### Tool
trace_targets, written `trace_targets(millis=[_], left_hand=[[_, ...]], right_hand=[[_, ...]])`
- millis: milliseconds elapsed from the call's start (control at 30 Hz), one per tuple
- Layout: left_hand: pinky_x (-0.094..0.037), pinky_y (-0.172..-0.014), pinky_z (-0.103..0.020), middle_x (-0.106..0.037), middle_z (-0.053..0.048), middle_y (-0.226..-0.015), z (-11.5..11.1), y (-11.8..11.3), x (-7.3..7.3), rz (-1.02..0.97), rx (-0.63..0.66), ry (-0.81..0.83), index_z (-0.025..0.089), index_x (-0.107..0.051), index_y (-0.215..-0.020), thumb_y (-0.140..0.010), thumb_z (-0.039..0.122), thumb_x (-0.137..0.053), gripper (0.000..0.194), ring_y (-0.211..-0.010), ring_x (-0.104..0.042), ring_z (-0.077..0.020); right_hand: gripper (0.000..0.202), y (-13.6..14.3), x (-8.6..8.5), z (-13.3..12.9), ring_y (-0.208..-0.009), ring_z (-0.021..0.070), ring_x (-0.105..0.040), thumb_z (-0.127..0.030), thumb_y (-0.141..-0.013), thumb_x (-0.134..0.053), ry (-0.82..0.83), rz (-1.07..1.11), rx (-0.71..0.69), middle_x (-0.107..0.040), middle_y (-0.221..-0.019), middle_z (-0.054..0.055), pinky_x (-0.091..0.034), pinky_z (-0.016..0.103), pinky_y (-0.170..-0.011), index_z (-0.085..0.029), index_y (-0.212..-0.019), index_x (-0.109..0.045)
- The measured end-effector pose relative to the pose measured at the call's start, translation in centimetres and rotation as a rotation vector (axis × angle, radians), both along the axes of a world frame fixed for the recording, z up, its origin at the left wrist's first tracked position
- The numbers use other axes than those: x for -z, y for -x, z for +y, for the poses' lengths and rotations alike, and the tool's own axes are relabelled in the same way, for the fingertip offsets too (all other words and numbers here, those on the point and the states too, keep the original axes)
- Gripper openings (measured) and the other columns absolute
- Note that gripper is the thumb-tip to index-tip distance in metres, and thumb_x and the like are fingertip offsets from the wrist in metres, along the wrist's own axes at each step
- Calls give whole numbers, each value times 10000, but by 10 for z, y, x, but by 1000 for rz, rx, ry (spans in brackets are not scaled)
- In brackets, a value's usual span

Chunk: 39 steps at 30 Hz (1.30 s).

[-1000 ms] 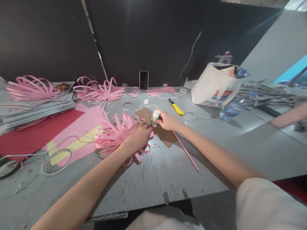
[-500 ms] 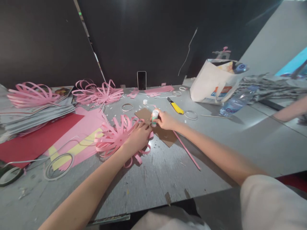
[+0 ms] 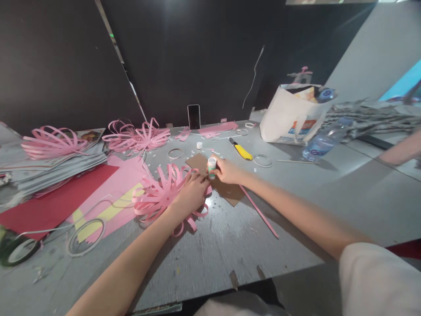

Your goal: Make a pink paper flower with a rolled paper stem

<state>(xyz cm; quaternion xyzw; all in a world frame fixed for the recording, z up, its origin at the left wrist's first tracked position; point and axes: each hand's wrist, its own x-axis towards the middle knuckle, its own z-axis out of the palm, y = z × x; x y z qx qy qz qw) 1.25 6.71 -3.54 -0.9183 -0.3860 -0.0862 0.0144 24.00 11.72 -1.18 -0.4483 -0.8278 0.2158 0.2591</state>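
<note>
Right hand (image 3: 226,169) clasps glue stick (image 3: 212,162); left hand (image 3: 192,194) on pink paper-loop flower (image 3: 162,195), grip unclear. Far-right tote (image 3: 282,119) holds half-hidden bottle (image 3: 326,95).

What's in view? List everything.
table: one, grey, below
backdrop: one, black, back
looped papers: at least three, pink, left
paper stack: one, whitish, left
flat sheets: several, red/pink/yellow, mostly left
wire coils: several, pale, scattered
tape roll: one, green, left
phone: one, black, back
cap: one, white, centre
cardboard: one, brown, centre
tube: one, white-green, centre
cutter: one, yellow-black, centre right
rod: one, pink, centre right
bag: one, white, right
bottle: one, clear, right
bundle: one, grey, right
another person's arm: one, bare, right
left hand: one, bare, at looped papers
right hand: one, bare, around tube
</note>
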Motion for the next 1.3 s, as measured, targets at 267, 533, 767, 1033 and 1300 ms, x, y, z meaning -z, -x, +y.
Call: trace_targets(millis=[267, 533, 767, 1033, 1300], left_hand=[[-296, -1314, -561, -643, -141, -1512, 0, 1, 1, 3, -2, -1, 179, -610, -1497, -885, 28, -539, 634, -1493, -465, -344], [-323, -1297, -557, -630, -120, -1535, -4, 0, -3, -3, -30, 29, 206, -573, -1535, -858, 12, -539, 706, -1522, -440, -349], [-308, -1316, -538, -624, -129, -1546, -2, -1, -2, -5, -36, 52, 163, -563, -1551, -863, 33, -542, 700, -1521, -440, -352], [-272, -1339, -543, -631, -138, -1533, -2, -2, -1, 2, -13, 36, 172, -582, -1538, -881, 41, -544, 671, -1518, -458, -330], [-262, -1336, -544, -671, -134, -1504, -5, -1, -2, -65, -17, 67, 188, -644, -1481, -895, 48, -538, 612, -1502, -490, -326]], right_hand=[[271, 1, 2, 1, -829, 287, -712, -194, -907, -622, -9, 3, 10, -783, -907, 68, -538, 387, -790, -268, -1167, -605], [233, 2, 2, 0, -835, 286, -732, -201, -923, -638, 5, 31, 13, -786, -896, 57, -546, 387, -796, -275, -1142, -608], [204, 2, 2, -2, -818, 291, -730, -218, -936, -657, -2, 19, 24, -779, -886, 60, -538, 380, -780, -277, -1127, -613], [210, 4, 3, -3, -832, 289, -727, -191, -943, -619, -13, 14, 25, -780, -905, 70, -540, 379, -800, -259, -1141, -605], [231, -3, 5, 4, -579, 191, -604, -466, -997, -631, 108, 371, 74, -770, -867, 62, -497, 344, -619, -240, -1017, -589]])
